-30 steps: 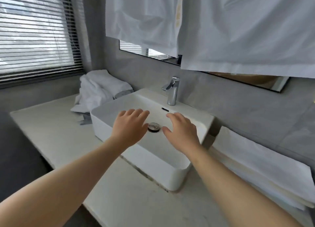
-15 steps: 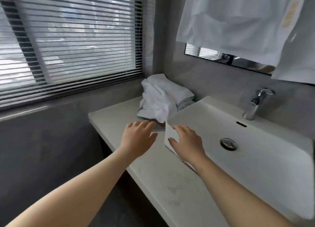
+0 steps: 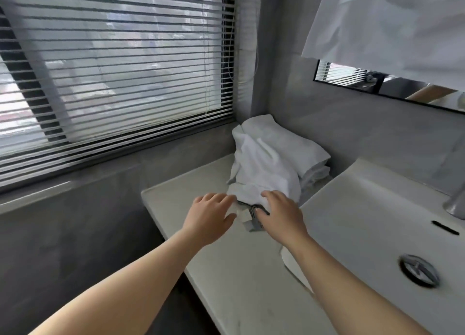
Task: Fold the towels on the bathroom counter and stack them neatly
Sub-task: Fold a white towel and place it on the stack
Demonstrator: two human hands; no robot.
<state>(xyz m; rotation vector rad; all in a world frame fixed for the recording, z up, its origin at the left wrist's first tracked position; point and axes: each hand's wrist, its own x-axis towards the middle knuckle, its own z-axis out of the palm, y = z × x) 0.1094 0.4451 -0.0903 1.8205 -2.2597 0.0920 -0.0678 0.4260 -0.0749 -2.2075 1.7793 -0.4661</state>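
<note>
Seen from the head camera, a heap of white towels lies at the counter's far corner, against the back wall and just left of the sink basin. A grey-striped hem spills from the heap toward the counter's near edge. The left hand hovers with its fingers spread and relaxed, fingertips at the heap's near left edge; contact cannot be told. The right hand lies with its fingers laid flat on the heap's near fold, thumb by the striped hem, pinching nothing. Slatted blinds cover the window beyond the counter's left edge.
</note>
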